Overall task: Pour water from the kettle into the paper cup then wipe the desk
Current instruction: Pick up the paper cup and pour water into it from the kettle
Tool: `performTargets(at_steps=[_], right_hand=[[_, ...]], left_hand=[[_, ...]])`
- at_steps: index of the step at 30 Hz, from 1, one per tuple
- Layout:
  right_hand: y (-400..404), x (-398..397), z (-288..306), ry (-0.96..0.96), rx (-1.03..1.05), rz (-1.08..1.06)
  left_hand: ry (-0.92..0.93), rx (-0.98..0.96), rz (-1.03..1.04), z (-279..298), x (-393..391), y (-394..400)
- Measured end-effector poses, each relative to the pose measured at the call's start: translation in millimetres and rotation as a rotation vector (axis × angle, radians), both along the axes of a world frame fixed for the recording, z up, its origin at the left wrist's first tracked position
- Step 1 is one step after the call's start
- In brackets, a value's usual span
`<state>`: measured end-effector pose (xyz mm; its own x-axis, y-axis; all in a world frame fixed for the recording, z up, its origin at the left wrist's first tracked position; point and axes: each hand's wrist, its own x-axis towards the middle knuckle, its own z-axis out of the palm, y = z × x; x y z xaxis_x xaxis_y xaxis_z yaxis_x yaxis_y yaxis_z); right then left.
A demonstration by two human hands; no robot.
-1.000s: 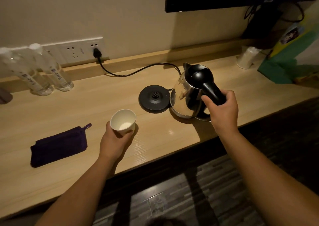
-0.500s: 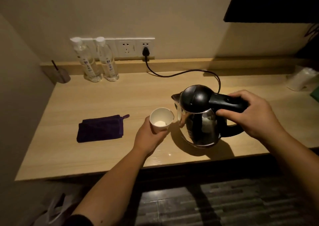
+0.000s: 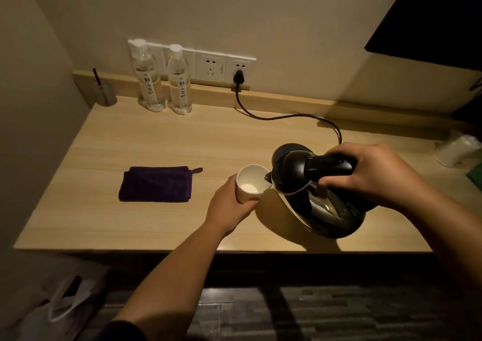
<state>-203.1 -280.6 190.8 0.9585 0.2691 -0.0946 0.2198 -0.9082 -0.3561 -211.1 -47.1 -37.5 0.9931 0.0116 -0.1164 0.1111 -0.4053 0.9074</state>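
My right hand [image 3: 370, 173] grips the black handle of the steel kettle [image 3: 315, 197], which is lifted and tilted left, its spout over the rim of the white paper cup [image 3: 251, 183]. My left hand [image 3: 229, 207] holds the cup from below and behind, just above the wooden desk [image 3: 130, 226]. I cannot make out a stream of water; the cup's bottom looks pale. A folded dark purple cloth [image 3: 156, 183] lies flat on the desk, left of the cup.
Two water bottles [image 3: 163, 78] stand at the back by the wall sockets [image 3: 224, 69]. The kettle's black cord [image 3: 281, 116] runs from the plug across the desk. A small glass with a stick [image 3: 103, 93] sits back left; wrapped cups [image 3: 453, 149] far right.
The kettle has tipped further to the left and its spout has come to the cup's rim. My left hand has kept hold of the cup. The view has shifted left.
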Motion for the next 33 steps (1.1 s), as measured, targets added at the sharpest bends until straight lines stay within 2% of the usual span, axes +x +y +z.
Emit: performTargets(at_steps=[11, 33], right_hand=[[24.5, 6.9, 17.0, -0.026, -0.190, 0.093], [50.1, 26.1, 31.9, 0.009, -0.301, 0.206]], left_hand=[[-0.038, 0.015, 0.006, -7.4, 1.6, -0.4], [-0.063, 0.044, -0.005, -12.1, 1.9, 0.7]])
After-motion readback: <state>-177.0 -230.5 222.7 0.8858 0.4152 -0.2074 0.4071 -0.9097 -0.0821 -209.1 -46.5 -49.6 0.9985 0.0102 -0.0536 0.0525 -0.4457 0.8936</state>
